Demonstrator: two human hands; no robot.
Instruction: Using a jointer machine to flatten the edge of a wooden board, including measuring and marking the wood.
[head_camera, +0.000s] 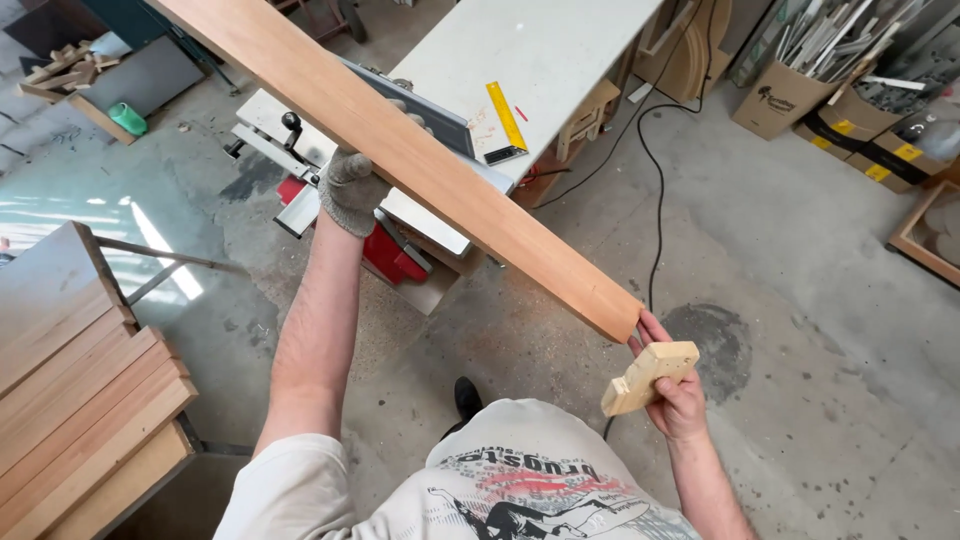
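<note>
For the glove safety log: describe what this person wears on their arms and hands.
The left hand wears a grey knitted work glove with a ribbed cuff ending at the wrist. The right hand is bare, with no glove. Both forearms are uncovered; short sleeves of a pale T-shirt end near the shoulders. No watch or rings are visible.

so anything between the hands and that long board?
Nothing visible. The gloved left hand already grips the long wooden board at its middle over the table saw. The bare right hand touches the board's near end while holding a small wooden block.
</note>
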